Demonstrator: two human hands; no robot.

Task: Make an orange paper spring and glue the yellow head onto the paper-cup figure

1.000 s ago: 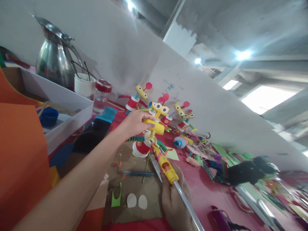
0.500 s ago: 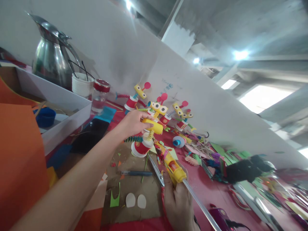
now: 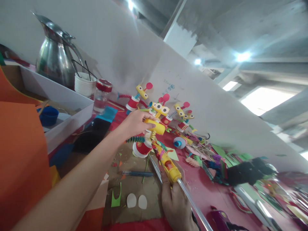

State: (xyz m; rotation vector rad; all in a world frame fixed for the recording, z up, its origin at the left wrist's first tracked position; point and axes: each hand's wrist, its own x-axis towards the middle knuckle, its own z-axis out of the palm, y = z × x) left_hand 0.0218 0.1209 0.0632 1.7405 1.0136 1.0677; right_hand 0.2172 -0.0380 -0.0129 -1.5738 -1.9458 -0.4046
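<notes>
My left hand pinches a yellow paper tube, held tilted above a red and white paper cup. Between tube and cup is a folded yellow paper spring, and a dark green folded arm sticks out at the cup's left. My right hand grips a yellow hot glue gun, with a long clear glue stick coming out of its back. The gun's nozzle is close to the spring just under the tube; whether it touches is not clear. Scissors lie beside the gun, their handles hidden by my right hand.
Finished paper-cup figures stand along the wall. A pen and two white paper ovals lie on the brown board. Left are a white box, lidded jar and steel jug. Paper scraps pile up right.
My right hand has brought the glue gun up and left, so its nozzle is now close under the tube. My left hand keeps its hold on the tube. The view shifts slightly.
</notes>
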